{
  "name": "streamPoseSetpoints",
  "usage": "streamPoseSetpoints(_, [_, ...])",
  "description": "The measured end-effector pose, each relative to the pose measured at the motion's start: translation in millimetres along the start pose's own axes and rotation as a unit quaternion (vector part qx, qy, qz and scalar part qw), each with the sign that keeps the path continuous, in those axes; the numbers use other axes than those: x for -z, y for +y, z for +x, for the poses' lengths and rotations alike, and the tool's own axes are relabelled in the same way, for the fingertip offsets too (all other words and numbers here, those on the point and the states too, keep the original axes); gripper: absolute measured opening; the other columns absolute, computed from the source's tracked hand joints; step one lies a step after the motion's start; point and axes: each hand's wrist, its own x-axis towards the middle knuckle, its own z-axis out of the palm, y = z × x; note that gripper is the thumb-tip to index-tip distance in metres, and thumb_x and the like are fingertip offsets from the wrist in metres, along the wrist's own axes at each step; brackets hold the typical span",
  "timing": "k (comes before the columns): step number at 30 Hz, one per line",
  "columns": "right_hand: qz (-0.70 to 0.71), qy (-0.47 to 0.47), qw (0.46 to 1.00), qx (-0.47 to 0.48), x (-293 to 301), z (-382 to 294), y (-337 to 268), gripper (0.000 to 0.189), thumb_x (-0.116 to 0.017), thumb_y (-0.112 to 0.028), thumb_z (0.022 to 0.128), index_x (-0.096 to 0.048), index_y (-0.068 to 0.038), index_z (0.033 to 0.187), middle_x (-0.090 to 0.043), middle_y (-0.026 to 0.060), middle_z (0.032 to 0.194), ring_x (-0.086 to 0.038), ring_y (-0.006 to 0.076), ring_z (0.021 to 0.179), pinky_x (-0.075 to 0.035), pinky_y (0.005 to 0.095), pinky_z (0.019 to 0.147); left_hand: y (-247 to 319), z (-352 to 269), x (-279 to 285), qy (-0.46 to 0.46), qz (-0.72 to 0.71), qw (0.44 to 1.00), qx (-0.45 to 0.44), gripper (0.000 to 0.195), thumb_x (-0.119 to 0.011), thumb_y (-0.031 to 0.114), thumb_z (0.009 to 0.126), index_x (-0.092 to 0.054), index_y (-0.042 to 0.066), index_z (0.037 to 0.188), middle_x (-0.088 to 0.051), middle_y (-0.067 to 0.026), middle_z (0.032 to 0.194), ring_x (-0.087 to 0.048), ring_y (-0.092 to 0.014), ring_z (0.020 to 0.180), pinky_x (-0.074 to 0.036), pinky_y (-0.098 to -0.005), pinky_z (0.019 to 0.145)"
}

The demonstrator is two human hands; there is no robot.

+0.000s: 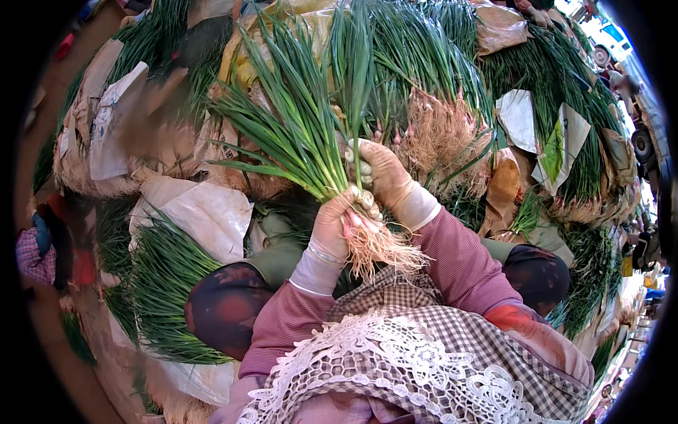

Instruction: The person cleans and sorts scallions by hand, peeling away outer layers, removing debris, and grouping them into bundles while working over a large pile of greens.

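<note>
My left hand (332, 225), in a thin pale glove, is closed around a bunch of young green garlic (296, 114). Its leaves fan up and away to the left. Below the fist hang the pinkish bulbs and stringy roots (384, 249) of that bunch. Just above and to the right, my right hand (384, 172), gloved too, has its fingers curled around another green garlic stalk (354, 79) with upright leaves. The two hands are close together over my lap. Farther out lies a pile of green garlic (424, 47), its tangled roots (439, 132) facing me.
Beside my left knee lies a heap of green garlic (169, 286) with a white plastic sheet (198, 212) above it. More bundles (551, 79) with sack pieces (518, 119) are at the right. A person in a checked garment (36, 254) is at the far left; vehicles (609, 40) stand far right.
</note>
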Motion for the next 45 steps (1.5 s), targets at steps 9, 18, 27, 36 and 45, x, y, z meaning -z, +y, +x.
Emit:
streamPoseSetpoints(9, [-0.728,-0.260,0.593,-0.224,139.6,-32.4,83.5,0.029,-0.050,-0.025,0.075,-0.059,-0.007,0.096,-0.057,0.0141,0.096,-0.056,0.0261,0.085,-0.043,0.0333,0.075,-4.5,2.8,11.0,0.067,0.192,0.977,-0.060,0.018,-0.048,0.014,0.080,-0.052,-0.003,0.081,-0.056,-0.0113,0.073,-0.056,-0.022,0.067,-0.048,-0.0338,0.063])
streamPoseSetpoints(18, [-0.329,0.072,0.941,-0.028,13.0,-51.1,-18.1,0.028,-0.057,-0.016,0.078,-0.055,0.002,0.099,-0.057,0.0024,0.079,-0.051,0.0095,0.066,-0.043,0.0225,0.059,-14.6,10.0,-7.4,0.099,0.323,0.940,-0.042,0.009,-0.052,0.008,0.076,-0.053,-0.001,0.075,-0.053,-0.0081,0.054,-0.047,-0.012,0.036,-0.033,-0.0179,0.030])
streamPoseSetpoints(27, [-0.332,0.360,0.823,0.288,58.7,-188.4,-144.2,0.014,-0.045,-0.018,0.084,-0.051,-0.006,0.080,-0.049,-0.0007,0.061,-0.039,0.0055,0.044,-0.032,0.0172,0.041,-22.5,17.7,-42.5,-0.013,0.426,0.905,-0.001,0.016,-0.052,0.014,0.079,-0.054,-0.001,0.085,-0.059,-0.0091,0.070,-0.054,-0.010,0.048,-0.038,-0.0161,0.035])
streamPoseSetpoints(36, [-0.238,0.752,0.505,0.350,172.8,-484.4,-153.9,0.023,-0.042,-0.029,0.083,-0.052,-0.009,0.080,-0.045,-0.0030,0.057,-0.034,0.0040,0.040,-0.027,0.0170,0.035,-3.4,51.9,12.5,0.060,0.164,0.985,-0.003,0.020,-0.048,0.019,0.083,-0.044,0.009,0.066,-0.040,0.0013,0.055,-0.039,-0.010,0.052,-0.039,-0.0254,0.055])
streamPoseSetpoints(45, [-0.443,0.759,0.336,-0.339,263.3,-513.9,-50.9,0.048,-0.048,-0.035,0.075,-0.048,0.000,0.108,-0.049,0.0195,0.110,-0.044,0.0336,0.104,-0.035,0.0340,0.089,-3.5,47.2,-18.2,-0.026,0.150,0.988,-0.028,0.017,-0.046,0.020,0.082,-0.052,0.005,0.077,-0.045,-0.0015,0.057,-0.047,-0.013,0.060,-0.044,-0.0317,0.066])
